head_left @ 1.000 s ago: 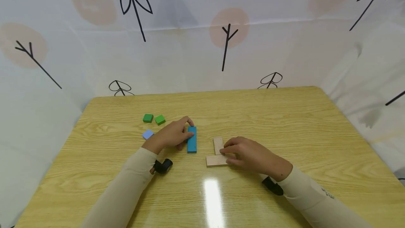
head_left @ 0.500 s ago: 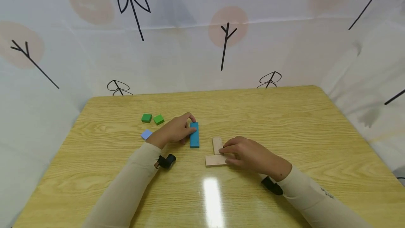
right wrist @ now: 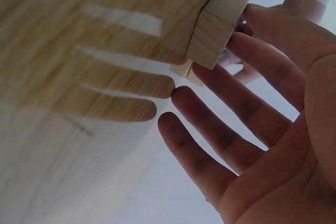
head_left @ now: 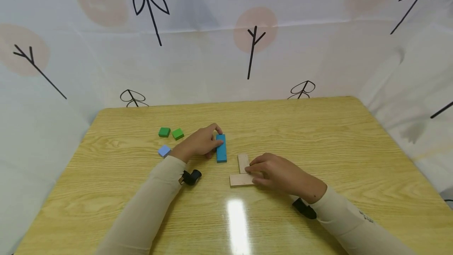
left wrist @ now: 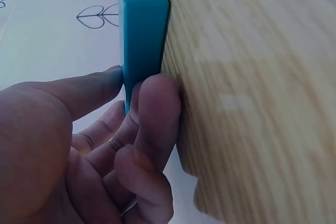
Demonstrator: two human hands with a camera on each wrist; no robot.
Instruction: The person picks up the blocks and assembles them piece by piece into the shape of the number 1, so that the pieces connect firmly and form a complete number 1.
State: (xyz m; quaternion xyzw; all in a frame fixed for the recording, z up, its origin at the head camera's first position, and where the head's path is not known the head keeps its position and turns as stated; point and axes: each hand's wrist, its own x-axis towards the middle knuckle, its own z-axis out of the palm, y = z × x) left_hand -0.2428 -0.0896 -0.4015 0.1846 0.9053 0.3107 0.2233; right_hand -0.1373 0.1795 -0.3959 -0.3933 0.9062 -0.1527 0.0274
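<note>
A long blue wooden block point(head_left: 221, 154) lies flat on the table, its length running away from me. My left hand point(head_left: 200, 142) pinches it from the left side. In the left wrist view the thumb lies on one face of the blue block point(left wrist: 144, 30), with fingers against its edge. Two plain wooden blocks form a T-like corner: the upright one point(head_left: 243, 162) meets the far side of the crosswise one point(head_left: 240, 180). My right hand point(head_left: 277, 174) rests with extended fingers on both, hiding their right parts. The right wrist view shows a plain block's end point(right wrist: 210, 40) by the fingertips.
Left of the left hand lie a dark green block point(head_left: 164, 132), a bright green block point(head_left: 178, 133) and a light blue block point(head_left: 164, 151). The wood-grain table point(head_left: 301, 129) runs back to a patterned white cloth point(head_left: 212, 66).
My left hand has slid the blue block to the right and slightly farther away across the table. The right hand and the plain blocks have stayed in place.
</note>
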